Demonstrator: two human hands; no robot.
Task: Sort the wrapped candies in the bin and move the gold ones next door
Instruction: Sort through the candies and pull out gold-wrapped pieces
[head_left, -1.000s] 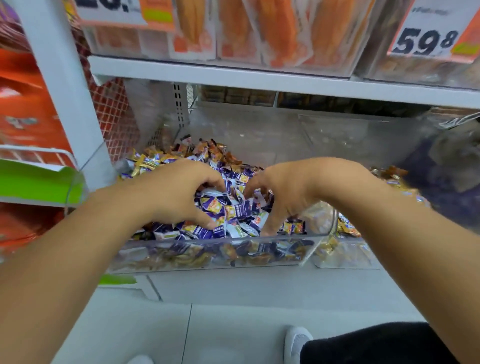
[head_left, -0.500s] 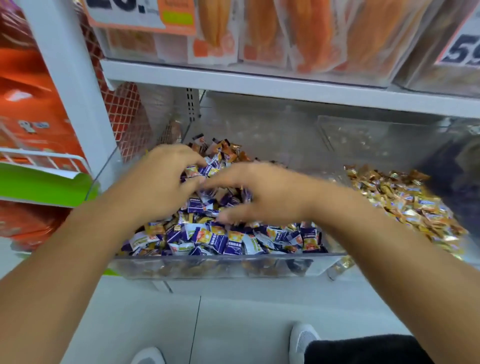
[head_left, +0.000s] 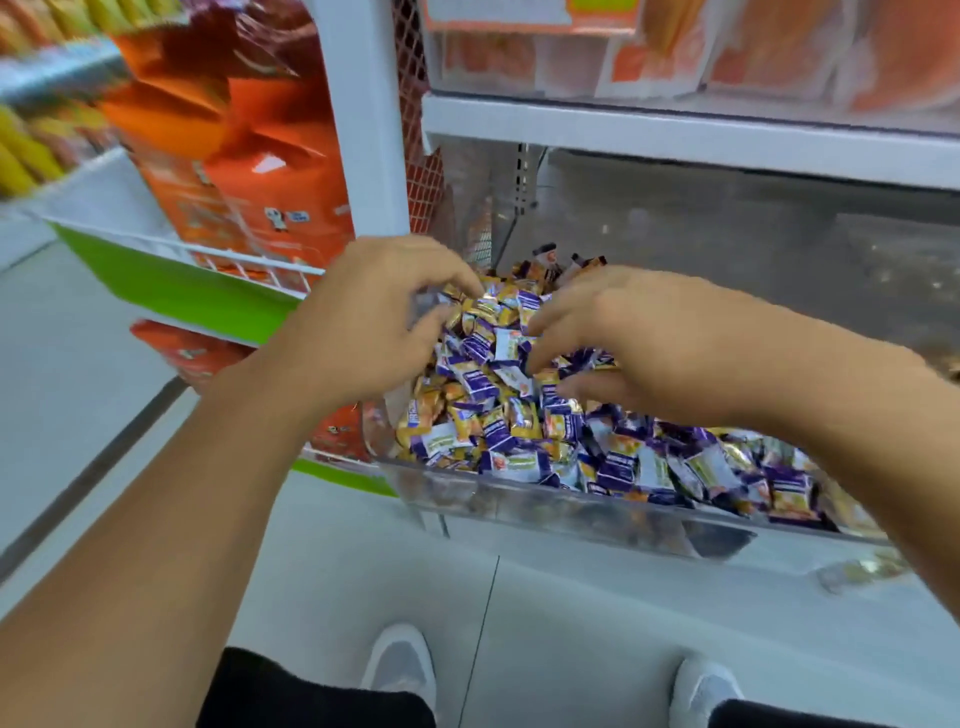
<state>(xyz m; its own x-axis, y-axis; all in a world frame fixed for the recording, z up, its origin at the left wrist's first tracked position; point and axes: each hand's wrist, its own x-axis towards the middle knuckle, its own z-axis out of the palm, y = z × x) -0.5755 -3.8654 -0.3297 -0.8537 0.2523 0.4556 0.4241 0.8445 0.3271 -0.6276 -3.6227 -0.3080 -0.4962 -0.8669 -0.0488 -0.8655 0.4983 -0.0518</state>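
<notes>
A clear plastic bin (head_left: 571, 514) on the lower shelf holds a heap of wrapped candies, mostly purple-and-white ones (head_left: 493, 384) with gold ones (head_left: 488, 306) mixed in near the back left. Both my hands are in the bin, over the back left of the heap. My left hand (head_left: 374, 317) curls its fingers and thumb around a gold candy at the heap's left edge. My right hand (head_left: 639, 338) lies on the pile with spread, nearly straight fingers touching the wrappers, thumb underneath. Candies under both palms are hidden.
A white shelf post (head_left: 363, 130) stands just left of the bin, with orange packets (head_left: 249, 171) and a green-edged rack (head_left: 171, 291) beyond it. A white shelf board (head_left: 675, 135) hangs above. A few gold wrappers (head_left: 862, 569) show low right. My shoes (head_left: 400, 665) are below.
The view has swung left, so the gold-candy bin on the right has left the frame. Both hands have shifted toward the back left of the heap, where the gold wrappers lie.
</notes>
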